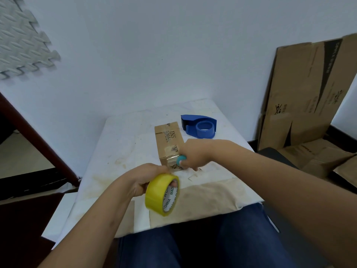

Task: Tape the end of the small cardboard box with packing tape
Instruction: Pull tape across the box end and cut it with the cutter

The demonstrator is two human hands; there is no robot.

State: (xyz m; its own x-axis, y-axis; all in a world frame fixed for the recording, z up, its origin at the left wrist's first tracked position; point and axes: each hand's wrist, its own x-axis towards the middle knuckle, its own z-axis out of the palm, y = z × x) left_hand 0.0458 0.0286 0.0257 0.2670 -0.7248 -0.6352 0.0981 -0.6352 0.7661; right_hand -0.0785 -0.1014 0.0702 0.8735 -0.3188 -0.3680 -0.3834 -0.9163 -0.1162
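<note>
Mid-taping: left hand (146,177) gripping tape roll (162,194) before box (170,146); right hand (193,154) clutching teal tool (180,159) at box's near end. Next, probably cutting.

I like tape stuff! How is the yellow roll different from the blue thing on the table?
The roll is yellow and held up in the left hand; the blue dispenser lies untouched on the table. The roll is a plain ring; the dispenser has a flat body beside its round hub. Both are for taping.

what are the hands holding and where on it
The left hand holds the yellow tape roll, fingers through its core. The right hand grips a small teal tool against the cardboard box.
</note>
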